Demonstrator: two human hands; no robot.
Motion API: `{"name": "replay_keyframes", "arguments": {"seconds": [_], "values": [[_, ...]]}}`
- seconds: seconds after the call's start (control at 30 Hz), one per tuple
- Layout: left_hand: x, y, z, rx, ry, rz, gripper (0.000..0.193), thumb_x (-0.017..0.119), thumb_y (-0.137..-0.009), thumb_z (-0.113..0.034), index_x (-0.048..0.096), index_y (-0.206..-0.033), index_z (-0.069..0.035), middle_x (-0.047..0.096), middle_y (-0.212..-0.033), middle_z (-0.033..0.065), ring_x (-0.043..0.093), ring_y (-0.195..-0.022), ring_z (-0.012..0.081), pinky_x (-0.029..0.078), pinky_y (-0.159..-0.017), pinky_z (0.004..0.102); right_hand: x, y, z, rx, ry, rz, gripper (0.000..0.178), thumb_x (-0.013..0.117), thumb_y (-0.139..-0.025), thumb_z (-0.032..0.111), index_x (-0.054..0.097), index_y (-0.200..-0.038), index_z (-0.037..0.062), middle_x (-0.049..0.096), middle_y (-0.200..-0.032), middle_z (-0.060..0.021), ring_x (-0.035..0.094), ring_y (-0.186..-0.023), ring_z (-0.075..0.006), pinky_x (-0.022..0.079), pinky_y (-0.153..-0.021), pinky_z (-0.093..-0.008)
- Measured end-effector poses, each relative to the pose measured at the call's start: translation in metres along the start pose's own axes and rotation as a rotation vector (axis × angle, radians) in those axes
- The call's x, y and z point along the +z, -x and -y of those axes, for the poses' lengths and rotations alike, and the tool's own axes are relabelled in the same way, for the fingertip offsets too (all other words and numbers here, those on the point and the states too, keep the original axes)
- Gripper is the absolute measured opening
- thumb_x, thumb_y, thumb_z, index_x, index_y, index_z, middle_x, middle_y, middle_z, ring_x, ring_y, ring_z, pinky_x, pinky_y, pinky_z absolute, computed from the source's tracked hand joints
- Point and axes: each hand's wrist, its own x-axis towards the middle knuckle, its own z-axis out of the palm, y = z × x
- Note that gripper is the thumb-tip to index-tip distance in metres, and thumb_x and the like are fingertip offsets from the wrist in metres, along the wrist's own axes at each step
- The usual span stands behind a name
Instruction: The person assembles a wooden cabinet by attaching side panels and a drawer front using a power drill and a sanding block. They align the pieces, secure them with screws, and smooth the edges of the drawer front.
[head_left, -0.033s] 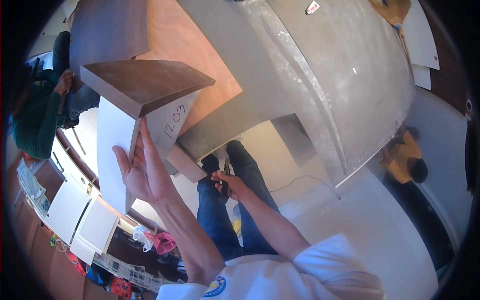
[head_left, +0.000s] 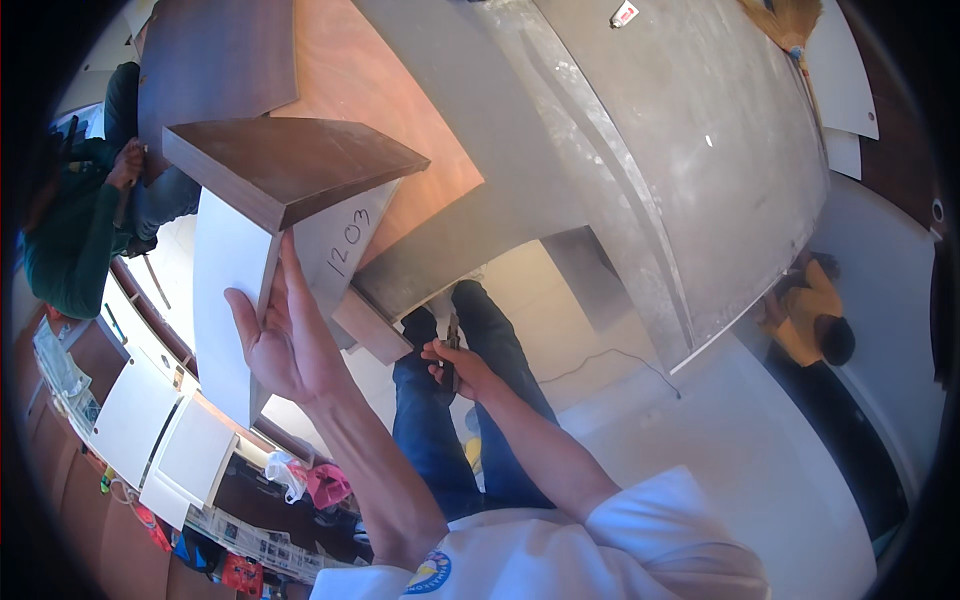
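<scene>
My left hand (head_left: 292,345) supports a box-like furniture piece with a brown wood-grain panel (head_left: 300,165) on top and a white side panel (head_left: 225,300). The thumb lies along the white side, and the fingers reach up its inner edge, just under the brown panel. Handwriting marks the inner white board (head_left: 345,240). Low in front of my legs, my right hand (head_left: 462,368) is closed round a slim dark hand tool (head_left: 451,372) pointing away from me. The tool's exact kind is unclear, as the fingers cover part of it.
A dusty grey worktop (head_left: 720,150) spreads ahead, carrying a small white tube (head_left: 624,15) and a straw broom (head_left: 790,35). Two people work nearby, one in a green sleeve (head_left: 85,250), another in a yellow top (head_left: 808,315). A thin cable (head_left: 620,355) lies on the floor. White boards (head_left: 140,405) lie at left.
</scene>
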Motion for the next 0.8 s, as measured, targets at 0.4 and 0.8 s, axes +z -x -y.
{"name": "replay_keyframes", "arguments": {"seconds": [0.4,0.8], "values": [[-0.019,0.047,0.03,-0.099,0.021,-0.217,0.054,0.061,-0.111,-0.014,0.044,-0.159,0.002,0.04,-0.169,0.0235,0.028,-0.162,0.0382,0.016,-0.137,0.0595,0.102,0.074,0.086,-0.783,0.219,0.135,0.043,0.064,-0.109,0.047,0.069,-0.106,0.004,0.064,-0.086,-0.0041,0.056,-0.066,-0.0114,0.045,-0.059,-0.0275],[0.081,0.105,-0.01,0.216,-2.376,0.849,0.08,0.097,-0.075,-0.036,0.058,-0.134,0.0,0.059,-0.142,0.0253,0.058,-0.13,0.0407,0.043,-0.111,0.054,0.168,0.112,0.115,-0.782,0.067,0.014,0.038,0.066,-0.108,0.041,0.065,-0.114,0.0039,0.066,-0.089,-0.0034,0.057,-0.068,-0.0113,0.047,-0.06,-0.029]]}}
